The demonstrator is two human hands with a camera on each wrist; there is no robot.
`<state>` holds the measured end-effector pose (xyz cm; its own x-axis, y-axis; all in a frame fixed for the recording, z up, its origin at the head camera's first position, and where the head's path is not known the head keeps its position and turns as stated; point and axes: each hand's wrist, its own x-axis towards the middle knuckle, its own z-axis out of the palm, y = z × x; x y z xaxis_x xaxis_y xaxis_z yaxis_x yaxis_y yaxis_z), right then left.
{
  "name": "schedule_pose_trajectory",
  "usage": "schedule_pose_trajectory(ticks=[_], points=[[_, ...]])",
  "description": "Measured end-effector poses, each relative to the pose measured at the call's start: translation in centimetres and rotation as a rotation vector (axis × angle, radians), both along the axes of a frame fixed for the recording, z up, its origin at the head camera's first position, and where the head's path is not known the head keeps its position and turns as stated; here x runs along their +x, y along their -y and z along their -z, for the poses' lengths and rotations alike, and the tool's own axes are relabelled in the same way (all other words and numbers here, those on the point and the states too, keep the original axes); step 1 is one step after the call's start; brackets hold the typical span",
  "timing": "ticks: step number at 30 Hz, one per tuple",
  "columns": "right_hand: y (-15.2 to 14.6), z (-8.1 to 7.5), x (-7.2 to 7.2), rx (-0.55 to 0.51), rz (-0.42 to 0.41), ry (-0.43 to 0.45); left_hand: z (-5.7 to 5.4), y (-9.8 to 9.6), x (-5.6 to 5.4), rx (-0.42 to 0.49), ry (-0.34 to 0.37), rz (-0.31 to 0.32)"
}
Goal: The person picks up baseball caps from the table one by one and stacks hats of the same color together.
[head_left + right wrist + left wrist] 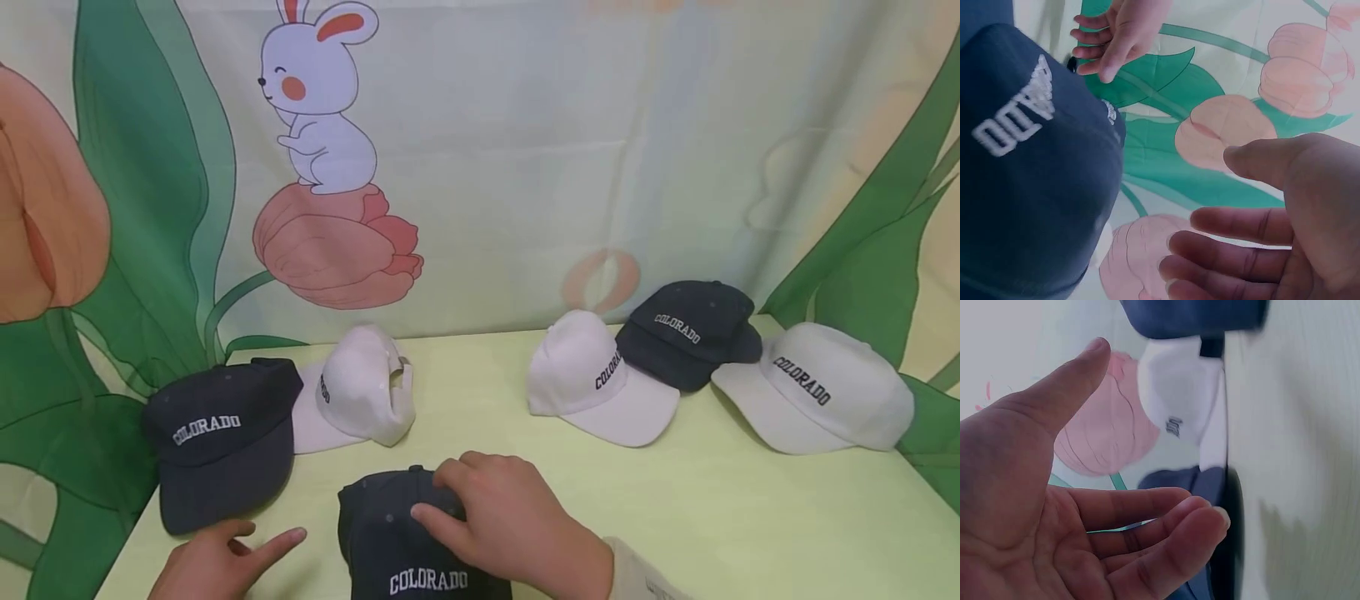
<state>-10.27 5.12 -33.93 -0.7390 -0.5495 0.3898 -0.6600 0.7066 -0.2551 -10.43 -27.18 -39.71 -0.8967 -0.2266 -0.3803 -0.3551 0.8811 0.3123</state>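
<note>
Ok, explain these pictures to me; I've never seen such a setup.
There is no machine here, just a person's two bare hands. The wide picture comes from a camera worn on the head; the two sideways-looking ones come from cameras on the left and right wrists. On the pale table lie six caps: a left dark cap, a left white cap, then three farther right, white, dark and white, and a front dark cap. The right hand is at the front one, the left hand near the left dark one. Neither visibly grips anything.
</note>
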Motion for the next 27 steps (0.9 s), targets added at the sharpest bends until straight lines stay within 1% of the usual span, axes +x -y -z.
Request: schedule_pose_trajectory(ticks=[4,6,9,15,21,24,27], points=[[1.5,-0.5,-0.6,0.026,-0.020,-0.035,0.0,1.3,-0.2,-0.005,0.004,-0.025],[2.2,-0.7,-1.1,0.043,-0.037,-0.038,-0.1,1.8,-0.3,-0.002,0.013,-0.035],[3.1,-0.8,-1.7,0.058,-0.061,-0.022,0.0,2.6,-0.4,0.003,0.002,-0.032],[4.4,-0.6,-2.7,0.051,-0.085,0.012,0.1,4.0,-0.5,0.000,-0.064,-0.027],[5.4,-0.1,-3.6,0.063,-0.085,0.019,0.1,4.8,-0.7,0.011,-0.128,-0.068],[5.9,0.0,-3.9,0.079,-0.091,0.025,0.1,5.1,-0.8,0.026,-0.167,-0.065],[6.5,-0.1,-4.2,0.088,-0.099,0.031,0.0,5.7,-1.0,0.037,-0.184,-0.054]])
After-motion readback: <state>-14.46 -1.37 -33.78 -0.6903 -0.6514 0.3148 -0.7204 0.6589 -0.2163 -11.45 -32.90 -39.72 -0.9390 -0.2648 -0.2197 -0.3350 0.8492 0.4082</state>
